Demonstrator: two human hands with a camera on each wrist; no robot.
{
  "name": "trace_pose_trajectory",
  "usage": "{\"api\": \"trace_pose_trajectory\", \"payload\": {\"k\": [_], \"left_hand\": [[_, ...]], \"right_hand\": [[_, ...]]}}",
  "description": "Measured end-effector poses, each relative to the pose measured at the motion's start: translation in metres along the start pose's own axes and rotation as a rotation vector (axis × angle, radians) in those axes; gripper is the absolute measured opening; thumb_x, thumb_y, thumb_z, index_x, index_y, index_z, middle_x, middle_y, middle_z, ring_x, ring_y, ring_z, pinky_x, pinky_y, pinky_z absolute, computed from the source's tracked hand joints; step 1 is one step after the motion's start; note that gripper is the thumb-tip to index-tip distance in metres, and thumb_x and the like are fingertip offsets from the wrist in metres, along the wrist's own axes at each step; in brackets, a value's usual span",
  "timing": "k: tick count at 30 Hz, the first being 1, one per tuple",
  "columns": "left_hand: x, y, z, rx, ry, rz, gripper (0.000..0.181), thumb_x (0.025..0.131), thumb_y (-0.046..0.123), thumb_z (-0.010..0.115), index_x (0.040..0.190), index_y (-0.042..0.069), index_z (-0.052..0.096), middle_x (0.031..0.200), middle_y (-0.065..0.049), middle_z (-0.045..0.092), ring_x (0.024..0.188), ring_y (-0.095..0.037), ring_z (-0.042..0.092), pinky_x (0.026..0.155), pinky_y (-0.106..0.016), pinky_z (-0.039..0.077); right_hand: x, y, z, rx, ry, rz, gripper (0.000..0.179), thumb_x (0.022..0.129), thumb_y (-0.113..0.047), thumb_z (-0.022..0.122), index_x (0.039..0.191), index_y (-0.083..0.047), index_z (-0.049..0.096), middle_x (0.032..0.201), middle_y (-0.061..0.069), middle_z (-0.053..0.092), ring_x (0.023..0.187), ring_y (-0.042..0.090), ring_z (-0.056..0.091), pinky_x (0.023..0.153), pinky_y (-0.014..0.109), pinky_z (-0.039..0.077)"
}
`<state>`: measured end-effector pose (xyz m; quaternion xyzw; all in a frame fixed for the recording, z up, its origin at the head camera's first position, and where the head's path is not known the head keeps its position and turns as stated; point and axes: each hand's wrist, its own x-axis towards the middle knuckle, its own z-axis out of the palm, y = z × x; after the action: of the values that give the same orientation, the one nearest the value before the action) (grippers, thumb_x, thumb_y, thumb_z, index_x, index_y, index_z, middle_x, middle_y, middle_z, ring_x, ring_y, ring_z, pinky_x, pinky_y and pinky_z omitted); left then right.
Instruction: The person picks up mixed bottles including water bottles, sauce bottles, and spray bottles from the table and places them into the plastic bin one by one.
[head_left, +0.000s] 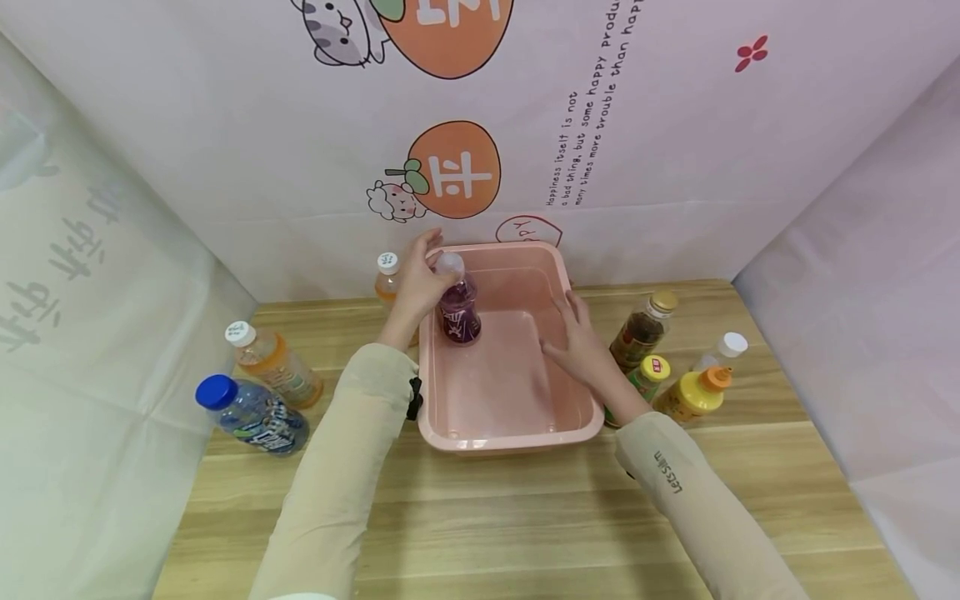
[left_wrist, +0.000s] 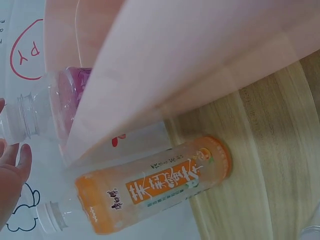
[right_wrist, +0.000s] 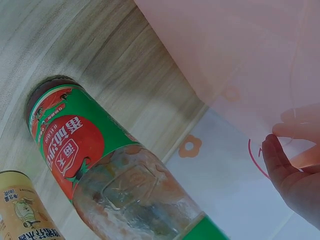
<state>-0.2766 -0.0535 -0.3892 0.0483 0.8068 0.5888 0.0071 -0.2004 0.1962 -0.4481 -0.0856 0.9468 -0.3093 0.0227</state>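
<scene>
Printed cloth (head_left: 652,167) forms the backdrop and side walls of a wood-grain table (head_left: 487,517). Upon the table, near the rear cloth, stands a pink basin (head_left: 502,383). The left hand (head_left: 422,279) pinches the cap of a purple bottle (head_left: 461,315) between thumb and fingers; the bottle is in the basin's rear left corner, nearly upright, its cap above the rim. Whether its base touches the floor of the basin cannot be told. The right hand (head_left: 583,346) grips the basin's right wall, thumb inside, fingers outside. Left of the basin: a blue-capped bottle (head_left: 258,418) beside an orange bottle (head_left: 277,367), and a second orange bottle (left_wrist: 155,185) close to the basin wall. Right of the basin: a brown bottle (head_left: 639,336), a green-labelled bottle (right_wrist: 110,160) partly behind the right forearm in the head view, a yellow bottle (head_left: 690,397) and a white-capped bottle (head_left: 720,354).
</scene>
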Motion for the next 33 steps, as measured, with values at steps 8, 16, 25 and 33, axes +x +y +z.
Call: {"api": "trace_pose_trajectory", "payload": {"k": [8,16,25,33], "left_hand": [[0.0009,-0.0004,0.0000,0.002,0.008,0.002,0.078,0.081,-0.008,0.063,0.148,0.009,0.027,0.153,-0.013,0.034,0.139,-0.031,0.039,0.114,-0.037,0.037],[0.0003,0.0008,-0.0006,-0.007,0.045,0.020,0.079,0.080,-0.009,0.063,0.148,0.007,0.028,0.152,-0.014,0.034,0.138,-0.031,0.040,0.117,-0.037,0.033],[-0.0006,0.0030,-0.0012,-0.017,0.067,0.055,0.077,0.079,-0.008,0.064,0.146,0.006,0.030,0.150,-0.015,0.038,0.136,-0.031,0.043,0.114,-0.035,0.037],[-0.0056,0.0075,-0.0076,0.010,0.082,0.060,0.076,0.078,-0.007,0.063,0.146,0.007,0.032,0.148,-0.015,0.041,0.134,-0.032,0.045,0.114,-0.040,0.037]], "right_hand": [[-0.0006,-0.0001,0.0019,-0.001,-0.003,0.003,0.074,0.091,-0.024,0.060,0.151,-0.006,0.021,0.158,0.020,0.007,0.082,0.037,0.060,0.054,0.033,0.047],[-0.0003,0.0006,0.0023,0.007,0.003,-0.006,0.069,0.091,-0.022,0.060,0.149,-0.007,0.025,0.158,0.020,0.006,0.086,0.041,0.060,0.054,0.034,0.047],[0.0011,0.0025,0.0013,0.003,0.008,-0.001,0.070,0.091,-0.022,0.059,0.150,-0.007,0.024,0.158,0.020,0.007,0.088,0.041,0.060,0.056,0.034,0.048],[0.0007,-0.0005,0.0001,0.018,0.004,-0.005,0.070,0.091,-0.020,0.059,0.150,-0.006,0.024,0.158,0.021,0.007,0.107,0.047,0.057,0.068,0.044,0.053]]}}
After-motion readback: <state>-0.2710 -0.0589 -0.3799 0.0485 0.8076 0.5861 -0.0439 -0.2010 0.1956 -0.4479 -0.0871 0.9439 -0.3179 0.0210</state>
